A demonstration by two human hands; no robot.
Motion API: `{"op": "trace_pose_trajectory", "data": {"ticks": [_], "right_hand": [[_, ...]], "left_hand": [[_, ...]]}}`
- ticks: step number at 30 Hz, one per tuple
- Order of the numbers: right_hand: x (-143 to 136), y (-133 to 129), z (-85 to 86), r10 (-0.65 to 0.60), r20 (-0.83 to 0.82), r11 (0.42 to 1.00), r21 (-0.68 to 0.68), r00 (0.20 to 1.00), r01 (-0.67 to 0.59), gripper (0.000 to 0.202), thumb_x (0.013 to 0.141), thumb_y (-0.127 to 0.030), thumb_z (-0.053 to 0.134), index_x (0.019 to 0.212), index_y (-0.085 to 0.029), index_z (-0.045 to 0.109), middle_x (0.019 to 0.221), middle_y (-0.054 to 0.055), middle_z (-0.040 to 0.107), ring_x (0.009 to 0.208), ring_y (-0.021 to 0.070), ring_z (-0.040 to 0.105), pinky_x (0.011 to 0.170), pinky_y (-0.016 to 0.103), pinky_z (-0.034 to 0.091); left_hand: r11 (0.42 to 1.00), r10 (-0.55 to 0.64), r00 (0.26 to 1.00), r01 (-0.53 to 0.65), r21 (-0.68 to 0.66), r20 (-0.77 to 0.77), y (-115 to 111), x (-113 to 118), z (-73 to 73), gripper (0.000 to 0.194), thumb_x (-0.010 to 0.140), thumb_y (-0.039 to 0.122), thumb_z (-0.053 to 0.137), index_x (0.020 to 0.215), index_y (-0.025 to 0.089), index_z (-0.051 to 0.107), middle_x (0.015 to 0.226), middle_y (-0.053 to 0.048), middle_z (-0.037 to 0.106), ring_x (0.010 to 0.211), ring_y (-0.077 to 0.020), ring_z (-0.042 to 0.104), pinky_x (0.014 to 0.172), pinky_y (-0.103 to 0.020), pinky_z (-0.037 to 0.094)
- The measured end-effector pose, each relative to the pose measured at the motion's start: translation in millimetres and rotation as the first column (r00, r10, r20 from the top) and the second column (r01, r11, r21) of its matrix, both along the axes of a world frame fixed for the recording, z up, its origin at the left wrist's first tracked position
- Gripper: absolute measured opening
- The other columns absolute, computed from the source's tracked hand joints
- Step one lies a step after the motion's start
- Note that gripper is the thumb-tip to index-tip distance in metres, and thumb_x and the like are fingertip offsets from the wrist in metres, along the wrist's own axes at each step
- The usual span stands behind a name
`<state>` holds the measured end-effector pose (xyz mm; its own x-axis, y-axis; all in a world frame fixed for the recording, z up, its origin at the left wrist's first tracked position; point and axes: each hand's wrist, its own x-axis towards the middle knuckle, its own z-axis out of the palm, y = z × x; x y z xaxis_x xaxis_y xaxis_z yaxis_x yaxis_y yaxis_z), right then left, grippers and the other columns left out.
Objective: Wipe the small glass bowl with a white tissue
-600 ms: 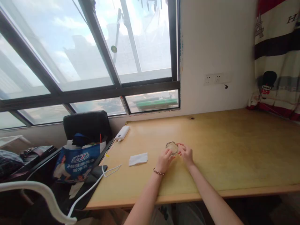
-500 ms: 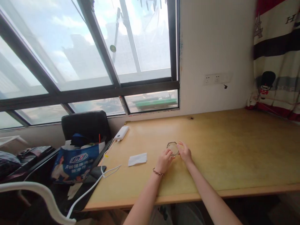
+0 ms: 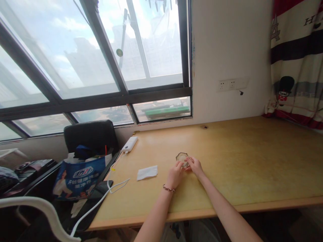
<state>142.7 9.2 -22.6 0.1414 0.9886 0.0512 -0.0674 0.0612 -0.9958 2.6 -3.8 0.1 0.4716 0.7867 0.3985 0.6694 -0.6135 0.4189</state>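
A small chain (image 3: 182, 155) with dark links curves in a loop over the wooden table, near its middle. My left hand (image 3: 176, 174) wears a braided bracelet (image 3: 169, 189) and pinches the near left part of the chain. Opposite it, my right hand (image 3: 195, 167) has its fingers closed on the near right part. Between the two hands the links look bunched together, and the fingertips partly hide them. The far side of the loop shows beyond the fingers.
A folded white tissue (image 3: 147, 172) lies left of my hands on the table (image 3: 252, 161). Farther left are a white power bank (image 3: 130, 144) with a cable, a blue bag (image 3: 80, 176) and a black chair (image 3: 91, 134). A white curved tube (image 3: 42, 205) crosses the lower left.
My right hand has moved slightly left and closed its fingers on the chain. The near part of the chain is now bunched between my hands. The view has shifted slightly.
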Motion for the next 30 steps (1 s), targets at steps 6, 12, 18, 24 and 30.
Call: {"op": "trace_pose_trajectory", "data": {"ticks": [6,12,18,24,30], "right_hand": [[2.8,3.0,-4.0,0.028,0.011,1.0,-0.011,1.0,-0.028,0.048,0.074,-0.053,0.043,0.104,-0.016,0.051,0.09,0.008,0.064,0.052,0.0138,0.061,0.044,0.025,0.05],[4.0,7.3,-11.7,-0.004,0.142,1.0,0.004,0.99,0.003,0.047,0.073,-0.056,0.041,0.081,-0.012,0.058,0.07,0.006,0.064,0.044,0.01,0.057,0.04,0.02,0.046],[4.7,8.4,-10.1,-0.024,0.145,1.0,0.001,0.989,0.024,0.047,0.071,-0.057,0.042,0.074,-0.012,0.057,0.068,0.006,0.063,0.044,0.0103,0.057,0.039,0.02,0.046],[6.0,6.7,-8.5,-0.041,0.16,0.999,0.007,0.986,0.041,0.046,0.072,-0.055,0.043,0.075,-0.012,0.057,0.067,0.006,0.063,0.046,0.0109,0.058,0.04,0.02,0.046],[6.5,6.5,-8.8,-0.049,0.16,0.999,0.009,0.986,0.048,0.045,0.072,-0.055,0.043,0.075,-0.012,0.058,0.066,0.006,0.063,0.047,0.0117,0.059,0.042,0.021,0.047]], "left_hand": [[0.99,0.135,0.986,-0.138,0.025,0.095,12.4,-19.3,6.9,0.016,0.083,0.026,0.038,0.094,0.021,0.048,0.093,-0.005,0.056,0.074,-0.0128,0.057,0.064,-0.022,0.043],[0.92,0.391,0.92,-0.388,0.055,-0.041,86.2,-84.9,41.7,0.013,0.078,0.022,0.043,0.09,0.017,0.048,0.091,-0.007,0.056,0.074,-0.0166,0.056,0.065,-0.025,0.04],[0.861,0.498,0.844,-0.508,0.0,-0.197,140.7,-139.1,49.8,0.007,0.071,0.019,0.052,0.076,0.016,0.05,0.083,-0.006,0.058,0.08,-0.0184,0.054,0.069,-0.025,0.038],[0.846,0.517,0.826,-0.533,-0.013,-0.224,148.6,-153.2,34.5,0.009,0.066,0.019,0.055,0.073,0.016,0.05,0.081,-0.006,0.058,0.079,-0.0187,0.053,0.068,-0.025,0.037],[0.837,0.524,0.819,-0.546,-0.036,-0.232,153.2,-153.6,25.6,0.008,0.067,0.019,0.054,0.072,0.015,0.05,0.081,-0.007,0.058,0.08,-0.0177,0.053,0.069,-0.024,0.037]]}}
